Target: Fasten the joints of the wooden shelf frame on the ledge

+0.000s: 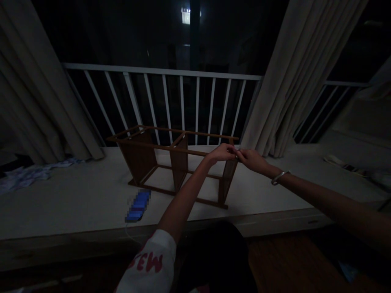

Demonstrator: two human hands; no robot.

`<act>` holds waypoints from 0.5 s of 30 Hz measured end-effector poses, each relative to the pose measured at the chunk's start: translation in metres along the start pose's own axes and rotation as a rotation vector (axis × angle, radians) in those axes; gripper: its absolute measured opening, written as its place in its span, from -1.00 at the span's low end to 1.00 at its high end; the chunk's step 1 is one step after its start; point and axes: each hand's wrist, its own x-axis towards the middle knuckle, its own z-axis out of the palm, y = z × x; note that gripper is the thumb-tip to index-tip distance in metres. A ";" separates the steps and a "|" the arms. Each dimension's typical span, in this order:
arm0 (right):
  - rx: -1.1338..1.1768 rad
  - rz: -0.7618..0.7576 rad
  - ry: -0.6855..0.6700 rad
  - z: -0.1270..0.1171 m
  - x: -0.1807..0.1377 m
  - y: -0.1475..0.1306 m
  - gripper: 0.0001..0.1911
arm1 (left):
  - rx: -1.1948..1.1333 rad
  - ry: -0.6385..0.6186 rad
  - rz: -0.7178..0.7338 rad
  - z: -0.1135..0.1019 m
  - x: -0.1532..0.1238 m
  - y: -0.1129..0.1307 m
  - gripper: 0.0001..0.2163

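Meeting at the near top corner of a brown wooden rack's right end, a person's left hand [224,152] and right hand [252,159] work with fingers bent and close together, right of the frame's center; the dim light does not show whether either grasps the frame or something small between the fingertips. The rack [179,162], an open frame with three panels, lies on its side on a pale ledge [76,195] across the middle of the picture. A silver bangle [280,177] circles the right wrist, and a white sleeve [152,260] with red lettering covers the left upper arm at bottom center-left. Near the rack's lower left sits a blue, pixelated device [139,205], a thin cable [130,234] trailing below it. Behind, a white railing [181,73] spans a dark window between a left curtain [45,81] and a right curtain [293,73], with a bright light [185,16] at top center.
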 end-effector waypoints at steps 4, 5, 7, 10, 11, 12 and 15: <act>-0.046 0.027 -0.009 -0.002 -0.002 -0.003 -0.48 | 0.066 -0.064 -0.020 -0.002 0.000 0.004 -0.81; -0.063 0.031 -0.012 -0.003 -0.002 -0.004 -0.48 | 0.076 -0.067 -0.029 -0.002 0.000 0.004 -0.79; -0.098 0.032 -0.039 -0.008 -0.002 -0.005 -0.49 | 0.086 -0.069 -0.039 -0.002 0.001 0.003 -0.77; -0.133 0.021 -0.105 -0.018 -0.002 -0.006 -0.47 | 0.103 -0.074 -0.018 -0.002 0.003 0.000 -0.76; -0.141 0.018 -0.125 -0.022 -0.002 -0.006 -0.46 | 0.115 -0.075 -0.002 -0.002 0.004 -0.001 -0.76; -0.149 0.013 -0.145 -0.026 -0.003 -0.006 -0.45 | 0.131 -0.076 0.015 -0.002 0.005 -0.002 -0.77; -0.193 0.006 -0.192 -0.036 -0.003 -0.009 -0.46 | 0.179 -0.082 0.053 -0.002 0.008 -0.004 -0.78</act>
